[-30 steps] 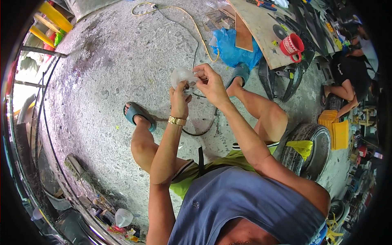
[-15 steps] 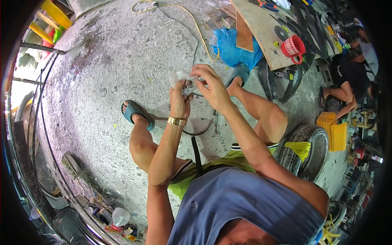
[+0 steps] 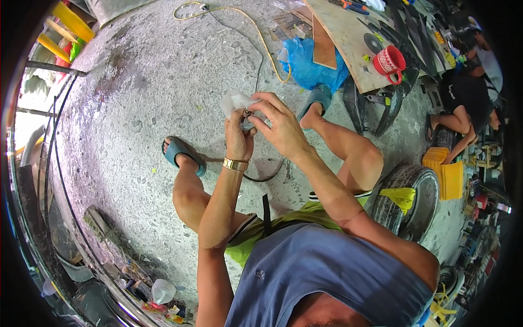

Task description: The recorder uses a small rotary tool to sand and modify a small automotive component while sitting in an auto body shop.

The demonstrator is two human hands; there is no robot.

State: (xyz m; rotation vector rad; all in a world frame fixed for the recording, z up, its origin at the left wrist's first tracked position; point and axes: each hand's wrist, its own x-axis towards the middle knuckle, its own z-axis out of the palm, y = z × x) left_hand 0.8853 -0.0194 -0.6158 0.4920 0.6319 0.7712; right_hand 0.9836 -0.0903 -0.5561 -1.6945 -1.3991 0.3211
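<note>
Left hand point(image 3: 238, 140): grip clamped on translucent plastic point(image 3: 233, 103), above floor point(image 3: 136, 163). Right hand point(image 3: 280, 128): fingers bent at plastic, pinch unclear. Progress: plastic in hand, not set down; remaining work undeterminable. Beyond: blue bag point(image 3: 305, 60), red mug point(image 3: 388, 60).

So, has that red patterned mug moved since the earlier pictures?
No; judged against the plywood board, the red patterned mug has shifted neither way.
</note>
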